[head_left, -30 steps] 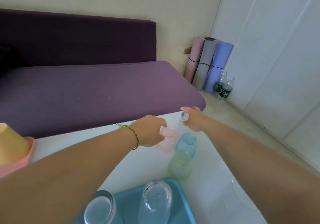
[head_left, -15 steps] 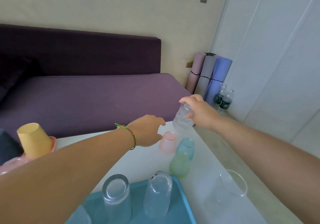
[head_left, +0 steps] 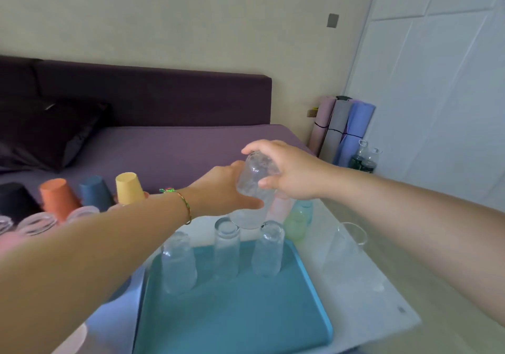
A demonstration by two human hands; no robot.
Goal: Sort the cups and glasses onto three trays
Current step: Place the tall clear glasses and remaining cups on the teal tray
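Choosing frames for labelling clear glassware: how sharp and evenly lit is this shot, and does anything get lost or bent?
Head view: soft all over, forearms smeared; light flat, no hard shadows; the held glass between left hand and right hand keeps hazy edges; the lone glass fades into the pale table; wide-angle slants the wall panels.

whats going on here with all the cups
A person is sorting cups and glasses. The right hand and left hand hold an upturned clear glass above the far edge of the blue tray, where three more glasses stand upside down. Coloured cups stand at the left; tinted glasses wait beyond the tray.
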